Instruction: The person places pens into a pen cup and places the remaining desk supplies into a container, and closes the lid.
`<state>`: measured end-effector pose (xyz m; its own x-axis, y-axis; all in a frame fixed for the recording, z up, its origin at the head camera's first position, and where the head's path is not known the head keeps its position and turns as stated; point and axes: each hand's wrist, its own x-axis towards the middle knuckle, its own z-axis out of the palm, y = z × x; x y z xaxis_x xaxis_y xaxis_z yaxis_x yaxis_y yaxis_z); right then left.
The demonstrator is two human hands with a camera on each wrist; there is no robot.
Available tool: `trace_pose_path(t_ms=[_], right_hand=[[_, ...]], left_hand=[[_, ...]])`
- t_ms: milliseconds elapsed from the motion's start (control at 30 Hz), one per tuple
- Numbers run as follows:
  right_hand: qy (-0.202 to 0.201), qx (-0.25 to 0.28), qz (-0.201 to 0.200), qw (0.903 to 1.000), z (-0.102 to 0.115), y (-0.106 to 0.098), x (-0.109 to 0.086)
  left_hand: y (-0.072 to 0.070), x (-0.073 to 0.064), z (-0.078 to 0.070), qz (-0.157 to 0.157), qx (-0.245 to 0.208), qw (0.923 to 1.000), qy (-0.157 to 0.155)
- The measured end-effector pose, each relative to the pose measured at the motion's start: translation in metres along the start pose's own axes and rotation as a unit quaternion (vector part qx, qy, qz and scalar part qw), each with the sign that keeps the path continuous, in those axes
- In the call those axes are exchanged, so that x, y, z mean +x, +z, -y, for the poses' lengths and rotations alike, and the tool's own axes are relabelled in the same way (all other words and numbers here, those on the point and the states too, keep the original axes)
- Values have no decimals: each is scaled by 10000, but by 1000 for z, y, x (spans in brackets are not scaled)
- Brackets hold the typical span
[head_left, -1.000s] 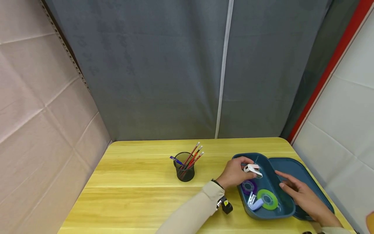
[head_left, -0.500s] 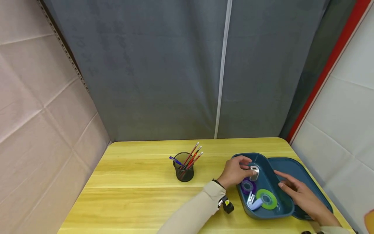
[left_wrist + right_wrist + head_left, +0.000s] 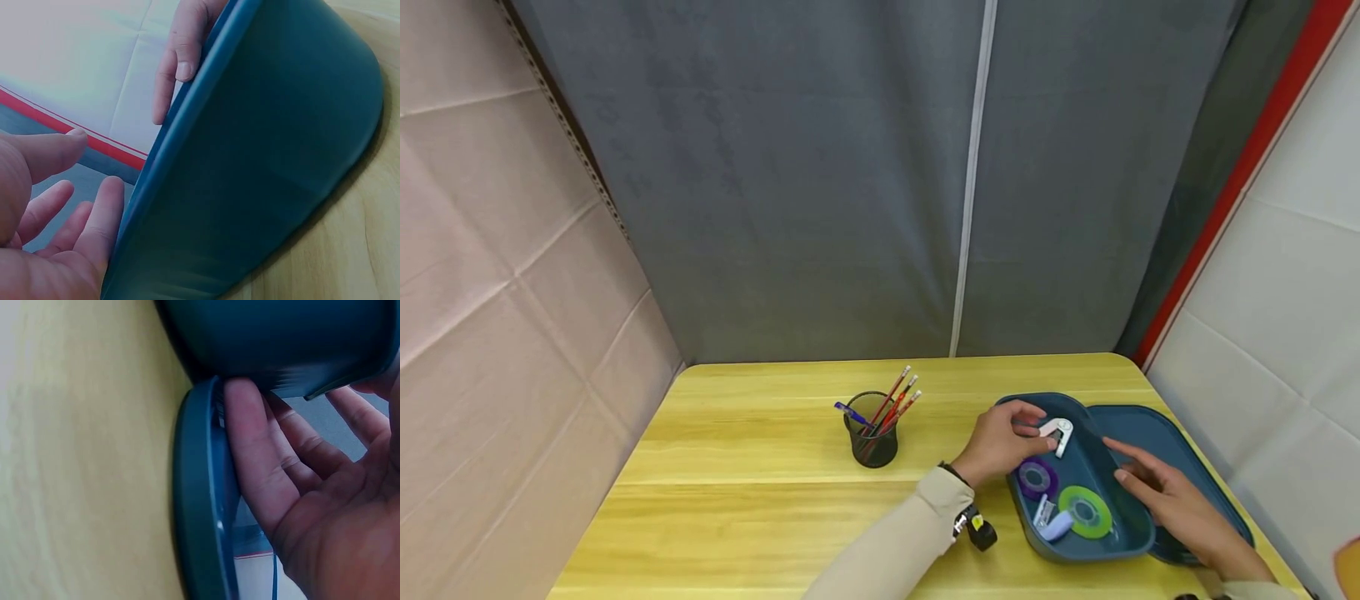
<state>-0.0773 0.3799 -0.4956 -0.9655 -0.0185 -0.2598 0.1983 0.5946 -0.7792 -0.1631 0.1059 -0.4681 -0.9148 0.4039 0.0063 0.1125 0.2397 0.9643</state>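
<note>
A deep blue box (image 3: 1131, 540) stands at the right of the table. Over its left rim my left hand (image 3: 1006, 440) hangs with fingers and thumb apart; the left wrist view (image 3: 59, 206) shows nothing between them. Just past these fingertips, inside the box, is a small white V-shaped piece (image 3: 1063, 427) that looks like a mini stapler. Nearer the front lie a purple tape roll (image 3: 1026, 490), a green tape roll (image 3: 1103, 521) and a light-blue stapler-like piece (image 3: 1057, 527). My right hand (image 3: 1187, 508) rests extended fingers against the box's right side, its thumb (image 3: 247, 419) close below the rim.
A blue lid (image 3: 1157, 429) lies on the table right of the box, partly under it. Left of the box stands a black mesh cup (image 3: 875, 450) with red pencils (image 3: 895, 404) and a blue pen (image 3: 852, 412). A grey curtain hangs behind the table, with a white wall at right.
The white piece has turned over and sits at a different angle inside the box, close by the left fingertips. Both hands stay nearly where they were.
</note>
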Motion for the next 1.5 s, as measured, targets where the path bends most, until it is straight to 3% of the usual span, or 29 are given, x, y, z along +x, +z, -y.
trace_pose_path(t_ms=[267, 500, 633, 767, 967, 1067, 1300, 1500], right_hand=[[-15, -44, -52, 10000, 0, 1, -2], [-508, -648, -589, 9949, 3, 2, -5], [-405, -611, -650, 9952, 3, -1, -6], [-229, -237, -693, 9971, -2, -6, -8], [-901, 38, -1187, 9888, -22, -15, -10], [-985, 53, -1356, 9858, -31, -19, -10], [-684, -775, -1820, 9779, -39, -31, -15], [-122, -1311, -1964, 9716, -45, -41, -18]], left_hand=[[-7, -8, 2, 83, -110, 9997, 176], [-14, -20, 5, 246, -136, 9983, 505], [-18, -27, 7, 250, -133, 9978, 593], [-22, -34, 11, 160, -125, 9986, 479], [-26, -41, 20, -16, -119, 9995, 281], [-27, -42, 24, -129, -49, 9996, 264], [-31, -46, 33, -324, 58, 9993, 176], [-29, -50, 38, -289, 41, 9996, 6]])
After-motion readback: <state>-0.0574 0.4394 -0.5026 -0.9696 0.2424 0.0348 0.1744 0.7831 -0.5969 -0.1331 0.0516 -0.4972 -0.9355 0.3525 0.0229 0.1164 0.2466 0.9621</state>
